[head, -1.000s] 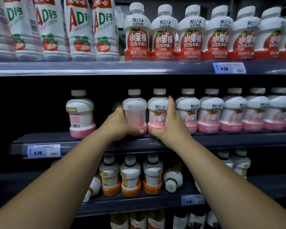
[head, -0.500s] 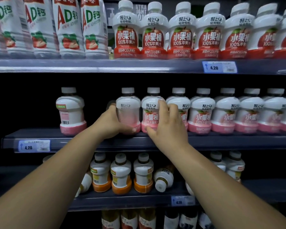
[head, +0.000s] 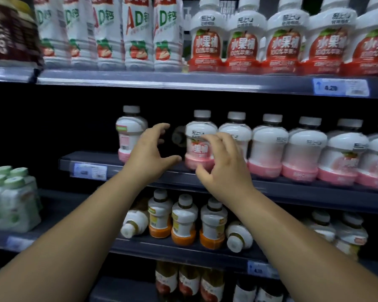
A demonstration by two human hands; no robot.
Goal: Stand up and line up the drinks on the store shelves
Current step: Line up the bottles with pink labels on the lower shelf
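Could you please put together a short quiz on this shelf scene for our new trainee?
1. True or false: the left hand grips a bottle.
2. The lone pink bottle faces out with: A its front label, B its barcode, C its base.
3. How many tipped bottles lie beside the upright orange bottles?
Key: 1 false; 2 B; 3 two.
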